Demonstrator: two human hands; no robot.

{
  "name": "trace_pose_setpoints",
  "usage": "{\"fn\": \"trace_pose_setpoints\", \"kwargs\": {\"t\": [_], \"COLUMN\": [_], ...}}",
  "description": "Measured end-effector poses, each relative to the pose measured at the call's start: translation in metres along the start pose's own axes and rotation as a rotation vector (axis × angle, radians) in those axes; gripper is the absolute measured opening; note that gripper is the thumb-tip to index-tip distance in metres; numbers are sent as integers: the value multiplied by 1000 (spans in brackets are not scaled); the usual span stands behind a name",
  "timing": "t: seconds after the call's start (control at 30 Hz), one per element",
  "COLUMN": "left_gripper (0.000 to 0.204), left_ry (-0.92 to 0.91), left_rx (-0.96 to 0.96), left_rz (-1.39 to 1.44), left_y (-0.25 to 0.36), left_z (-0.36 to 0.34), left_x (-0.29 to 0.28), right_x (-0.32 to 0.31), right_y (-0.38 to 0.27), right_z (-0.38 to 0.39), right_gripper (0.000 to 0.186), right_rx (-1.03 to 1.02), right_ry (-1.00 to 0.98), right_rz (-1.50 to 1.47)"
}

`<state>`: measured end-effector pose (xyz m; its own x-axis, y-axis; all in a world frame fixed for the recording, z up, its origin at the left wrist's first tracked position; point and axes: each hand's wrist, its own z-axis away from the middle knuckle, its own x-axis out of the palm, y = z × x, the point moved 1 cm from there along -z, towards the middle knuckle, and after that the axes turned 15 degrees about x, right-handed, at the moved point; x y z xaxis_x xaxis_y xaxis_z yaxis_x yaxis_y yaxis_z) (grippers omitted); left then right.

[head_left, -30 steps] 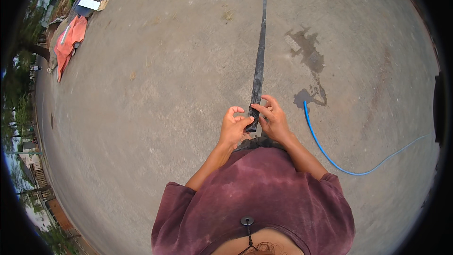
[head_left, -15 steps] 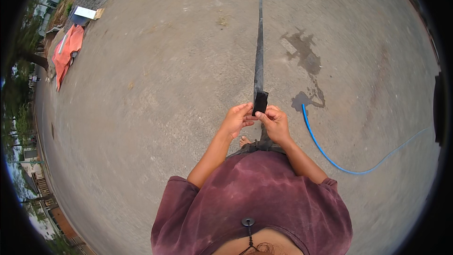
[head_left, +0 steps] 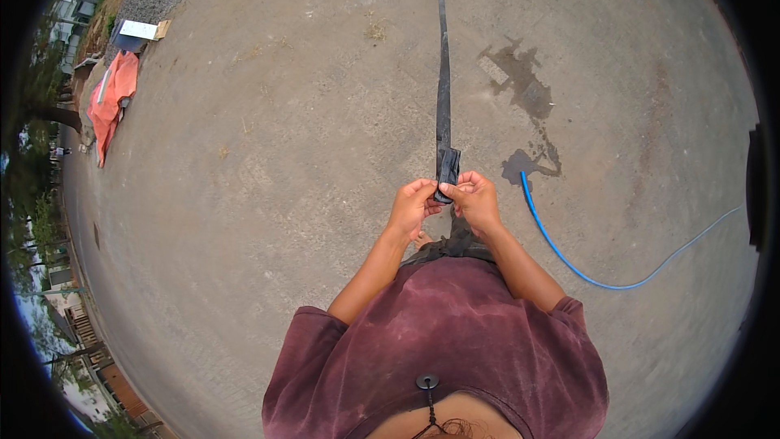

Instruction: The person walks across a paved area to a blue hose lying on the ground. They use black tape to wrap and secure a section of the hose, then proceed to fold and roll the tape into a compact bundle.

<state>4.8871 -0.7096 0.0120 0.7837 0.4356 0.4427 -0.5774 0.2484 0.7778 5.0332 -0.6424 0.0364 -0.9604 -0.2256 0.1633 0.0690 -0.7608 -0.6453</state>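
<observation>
Folding, apparently: my left hand and right hand pinch the near end of the black strip. The next move likely calls for aligned side edges.

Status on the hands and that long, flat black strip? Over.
Left hand, right hand: pinching near end of long, flat black strip. Strip runs straight ahead. Curved blue hose lies to the right, not touching it.

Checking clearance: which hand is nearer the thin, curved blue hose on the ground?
Right. The right hand is left of the hose; the left hand is farther left, at the left edge of the long, flat black strip.
</observation>
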Motion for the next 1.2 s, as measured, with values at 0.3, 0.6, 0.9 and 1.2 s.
{"fn": "trace_pose_setpoints", "kwargs": {"t": [0.3,0.6,0.9,1.2], "left_gripper": [15,10,9,19], "left_ry": [-7,26,36,-174], "left_rx": [-37,-63,-36,630], "left_rz": [35,-71,-3,-728], "left_y": [15,37,69,56], "left_z": [-6,-13,-21,-89], "left_x": [1,12,44,78], "right_x": [-7,-21,-29,-53], "right_y": [-11,-70,-65,-105], "right_z": [-25,-13,-62,-68], "right_gripper": [35,87,40,27], "right_rx": [146,-888,-1042,-340], "right_ry": [-141,30,-37,-91], "right_rz": [179,1122,722,515]}}
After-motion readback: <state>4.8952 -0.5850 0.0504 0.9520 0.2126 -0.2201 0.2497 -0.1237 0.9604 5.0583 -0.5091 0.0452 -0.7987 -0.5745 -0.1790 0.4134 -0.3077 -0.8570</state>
